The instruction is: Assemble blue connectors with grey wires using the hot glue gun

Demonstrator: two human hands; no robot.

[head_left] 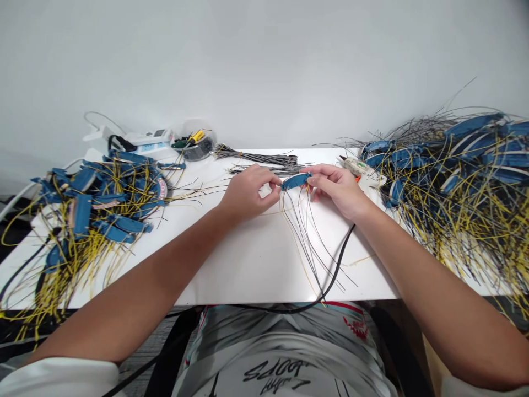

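A small curved blue part (pixel 296 181) is held up over the middle of the white table, between both hands. Its left end is pinched by the thumb and forefinger of my left hand (pixel 253 190). My right hand (pixel 335 187) grips its right end, with the fingers closed round it. Thin black wires and a few yellow ones (pixel 308 237) hang from the part toward the table's front edge. Behind my hands lie bundles of grey wires (pixel 258 156).
Blue parts with yellow and black wires are heaped on the left (pixel 82 212) and right (pixel 475 149). A clear round container (pixel 202 146), a white power strip (pixel 151 140) and a glue gun (pixel 361 168) stand behind. A black cable (pixel 339 262) crosses the front edge.
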